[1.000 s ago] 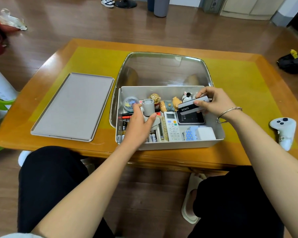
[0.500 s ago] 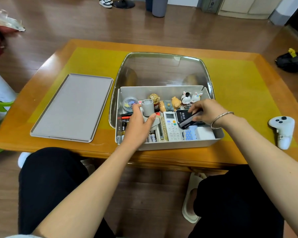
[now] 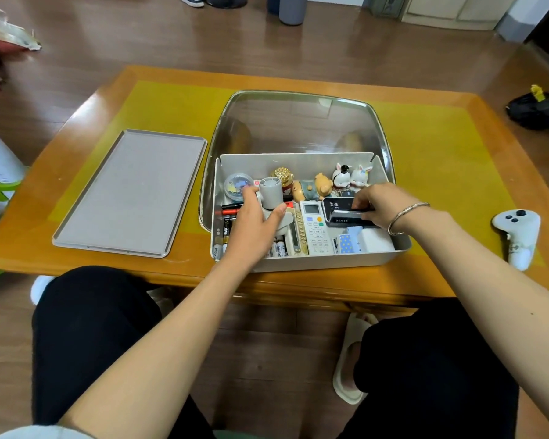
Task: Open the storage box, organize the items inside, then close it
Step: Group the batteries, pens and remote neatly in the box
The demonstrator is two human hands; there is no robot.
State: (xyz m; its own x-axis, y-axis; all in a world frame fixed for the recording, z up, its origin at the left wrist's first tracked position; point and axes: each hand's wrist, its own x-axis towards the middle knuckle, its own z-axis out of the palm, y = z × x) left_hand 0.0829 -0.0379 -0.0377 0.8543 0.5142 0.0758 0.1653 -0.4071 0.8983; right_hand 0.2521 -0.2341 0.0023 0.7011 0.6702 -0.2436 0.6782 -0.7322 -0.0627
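Our left hand [image 3: 254, 223] curls around a small grey handheld fan [image 3: 270, 194], thumb on the right of its matte cylindrical body and fingers wrapped behind the left. Our right hand [image 3: 381, 206], a thin metal bangle [image 3: 406, 217] on the wrist, pinches a glossy black rectangular case marked BENTE [image 3: 346, 217], holding it low over a dark flat device [image 3: 338, 204] just right of centre.

Both hands sit inside the storage box [image 3: 314, 263], a pale grey, smooth plastic tub with rounded corners, open-topped, in the middle of the frame at the near edge of the table. Between the hands lies a white remote control [image 3: 314, 229] with small pastel buttons; left of it are batteries [image 3: 278, 250] and red markers [image 3: 232, 211]. Along the far wall stand a round clear container [image 3: 236, 185], a gold faceted ornament [image 3: 282, 175], a glazed pig figurine [image 3: 322, 185] and two white rabbit figurines [image 3: 351, 177]. A white block [image 3: 376, 242] fills the near right corner.

The box's flat grey lid [image 3: 130, 194] lies to the left, apart from it. Behind the box sits a clear domed cover [image 3: 298, 122]. All rest on a glossy wooden table [image 3: 457, 280] with a yellow inset. A white game controller [image 3: 517, 236] lies at the right.
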